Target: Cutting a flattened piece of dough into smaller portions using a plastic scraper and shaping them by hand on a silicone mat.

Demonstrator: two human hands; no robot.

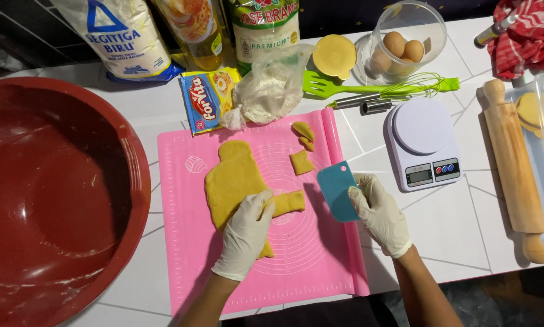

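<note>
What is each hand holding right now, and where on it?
The right hand grips the blue scraper by its right edge. The left hand rests flat on the yellow dough on the pink mat, pressing rather than holding.

A white surface (460,230) crossed by thin grey angular lines fills the view under bright, even light. Beyond its far edge lies darkness; at the near right, dim floor (514,303) shows.

Behind my mat stand a white-and-blue sack (119,37), a yellow bottle (194,30), a green bag (265,27), a yellow sachet (206,97), and the scale's grey screen (418,175) to the right.
</note>
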